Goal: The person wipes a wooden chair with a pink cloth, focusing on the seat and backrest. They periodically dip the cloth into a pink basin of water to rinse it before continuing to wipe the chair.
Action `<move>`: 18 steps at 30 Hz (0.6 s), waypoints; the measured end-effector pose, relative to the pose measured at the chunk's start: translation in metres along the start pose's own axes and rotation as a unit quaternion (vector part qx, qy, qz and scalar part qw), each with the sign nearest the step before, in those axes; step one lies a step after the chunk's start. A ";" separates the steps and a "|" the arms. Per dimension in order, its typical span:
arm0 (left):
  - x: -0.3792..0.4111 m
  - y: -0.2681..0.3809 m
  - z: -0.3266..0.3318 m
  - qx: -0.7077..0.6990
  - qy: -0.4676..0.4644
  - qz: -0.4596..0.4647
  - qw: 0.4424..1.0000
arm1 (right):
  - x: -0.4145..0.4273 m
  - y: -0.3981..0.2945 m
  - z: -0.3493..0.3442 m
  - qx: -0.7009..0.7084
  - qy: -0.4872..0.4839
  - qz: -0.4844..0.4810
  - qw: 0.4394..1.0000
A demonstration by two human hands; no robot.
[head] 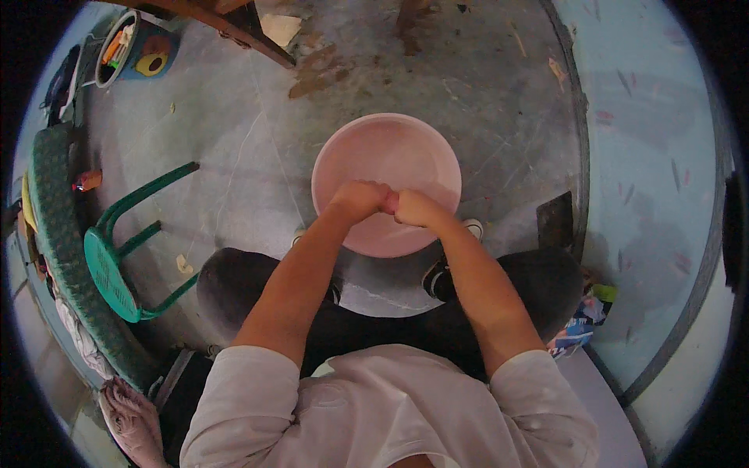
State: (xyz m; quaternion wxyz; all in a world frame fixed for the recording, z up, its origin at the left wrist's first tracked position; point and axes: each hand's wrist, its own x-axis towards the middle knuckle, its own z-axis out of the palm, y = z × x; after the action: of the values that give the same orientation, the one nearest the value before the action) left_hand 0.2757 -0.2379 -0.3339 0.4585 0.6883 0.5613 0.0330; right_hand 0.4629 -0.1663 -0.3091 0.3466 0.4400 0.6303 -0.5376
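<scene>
A round pink plastic basin sits on the floor between the feet. Over its near half, my left hand and my right hand are closed in fists, side by side. A short stretch of pink material, which looks like wrung cloth, shows between them. Both hands grip it, and the rest is hidden inside the fists. Whether the basin holds water, I cannot tell.
A green plastic stool lies tipped over at the left, beside a green patterned cushion. A bucket with things in it stands at the far left. A wooden furniture leg is ahead; a blue wall rises at the right.
</scene>
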 end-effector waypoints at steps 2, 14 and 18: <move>-0.001 0.006 0.000 0.083 0.050 -0.008 0.995 | -0.008 -0.008 -0.012 0.084 -0.048 0.038 0.995; -0.001 -0.017 -0.033 -0.609 -0.313 -0.234 0.691 | -0.029 -0.011 -0.006 -0.178 0.393 -0.205 0.879; 0.002 0.005 -0.032 -0.358 -0.202 -0.206 0.888 | -0.033 -0.014 -0.023 -0.222 0.272 -0.104 0.931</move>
State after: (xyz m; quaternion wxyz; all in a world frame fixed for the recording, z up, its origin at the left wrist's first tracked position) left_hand 0.2624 -0.2174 -0.3129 0.7734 0.3387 0.5358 -0.0031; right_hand 0.4634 -0.1501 -0.2699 0.1931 0.4135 0.8456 -0.2769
